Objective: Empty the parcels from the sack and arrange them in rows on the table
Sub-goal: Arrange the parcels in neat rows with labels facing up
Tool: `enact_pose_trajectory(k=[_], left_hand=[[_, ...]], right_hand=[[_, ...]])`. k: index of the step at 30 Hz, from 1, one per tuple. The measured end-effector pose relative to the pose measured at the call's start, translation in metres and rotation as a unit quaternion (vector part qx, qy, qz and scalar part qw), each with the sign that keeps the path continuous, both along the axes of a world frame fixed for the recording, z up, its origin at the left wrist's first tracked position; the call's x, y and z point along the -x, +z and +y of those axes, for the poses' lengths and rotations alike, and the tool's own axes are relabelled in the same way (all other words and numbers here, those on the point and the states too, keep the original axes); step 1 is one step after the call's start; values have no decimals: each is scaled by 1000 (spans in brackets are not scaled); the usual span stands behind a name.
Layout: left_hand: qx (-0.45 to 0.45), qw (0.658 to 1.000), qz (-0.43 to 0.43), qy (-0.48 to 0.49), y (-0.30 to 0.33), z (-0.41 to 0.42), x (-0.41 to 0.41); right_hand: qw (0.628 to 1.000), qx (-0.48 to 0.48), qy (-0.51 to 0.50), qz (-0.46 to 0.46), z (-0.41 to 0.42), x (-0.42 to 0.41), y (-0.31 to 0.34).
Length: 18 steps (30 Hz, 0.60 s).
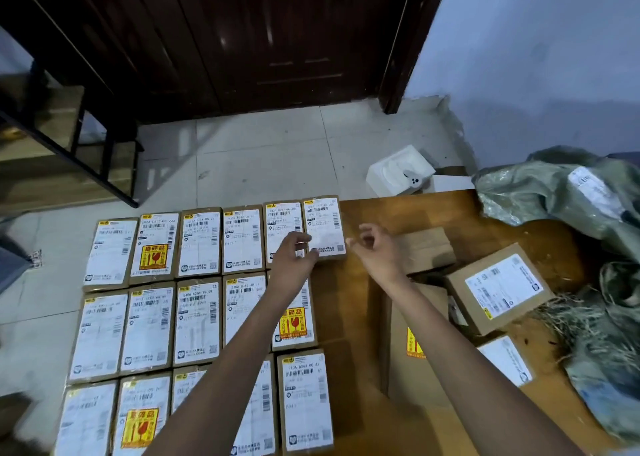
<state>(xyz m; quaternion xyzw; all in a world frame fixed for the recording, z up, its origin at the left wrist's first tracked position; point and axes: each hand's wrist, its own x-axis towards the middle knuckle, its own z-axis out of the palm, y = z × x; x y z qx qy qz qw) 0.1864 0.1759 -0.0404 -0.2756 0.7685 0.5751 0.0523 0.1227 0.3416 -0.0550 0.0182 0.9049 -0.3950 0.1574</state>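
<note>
Several cardboard parcels with white labels lie in three rows on the wooden table (491, 230). The last parcel of the far row (323, 223) lies at the row's right end. My left hand (294, 254) rests on the near edges of this parcel and its neighbour (283, 218), fingers spread flat. My right hand (372, 247) hovers just right of that parcel with loosely curled fingers and holds nothing. Loose parcels lie unsorted at the right, one with a white label (500, 287) and a plain one (424, 249). The green woven sack (540, 192) lies crumpled at the table's right.
A white box (398, 171) with a small grey object on it sits on the tiled floor beyond the table. A dark wooden door is behind it, a black metal frame (104, 164) at the left. The sack's frayed edge (571, 320) spreads near the loose parcels.
</note>
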Motion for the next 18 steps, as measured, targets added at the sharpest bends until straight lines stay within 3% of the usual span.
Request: enact_pose_trajectory(k=[10,18], left_hand=[[-49,991,-32,-117,1,93,-40],[-15,984,-38,-173,1,126,-28]], right_hand=[[994,-47,-68,78,100,-74,20],[985,-114,-92,93,137,-77,20]])
